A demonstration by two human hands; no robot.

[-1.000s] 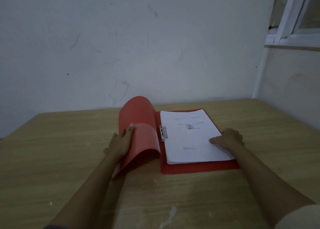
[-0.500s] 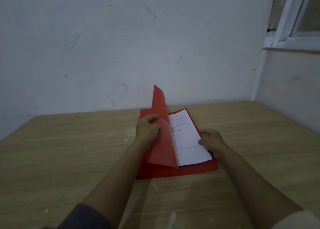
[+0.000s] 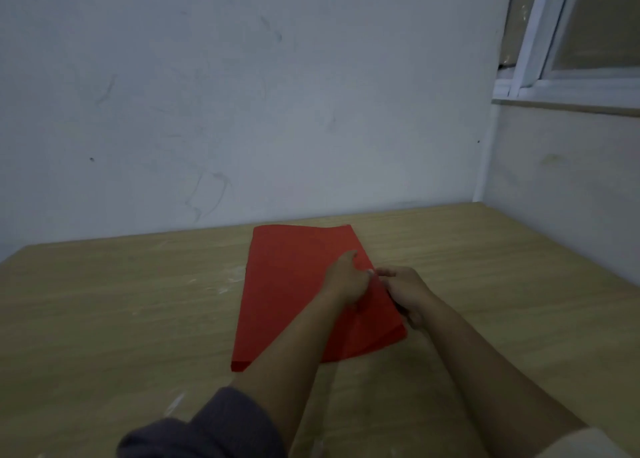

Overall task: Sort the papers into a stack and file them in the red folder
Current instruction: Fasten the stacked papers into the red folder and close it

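The red folder (image 3: 291,284) lies closed and flat on the wooden table (image 3: 121,301), its cover down over the papers, which are hidden inside. My left hand (image 3: 346,277) rests on the cover near its right edge, index finger stretched forward. My right hand (image 3: 405,291) sits at the folder's right edge, fingers curled against that edge and touching my left hand's fingertips. Whether it pinches the edge is unclear.
The table runs into a corner: a pale scuffed wall (image 3: 242,94) behind and another wall with a window frame (image 3: 561,76) on the right. Bare tabletop lies left, right and in front of the folder.
My left hand swung the red cover from the left over the white papers and down flat. The papers went out of sight. My right hand slid from the paper stack to the folder's right edge.
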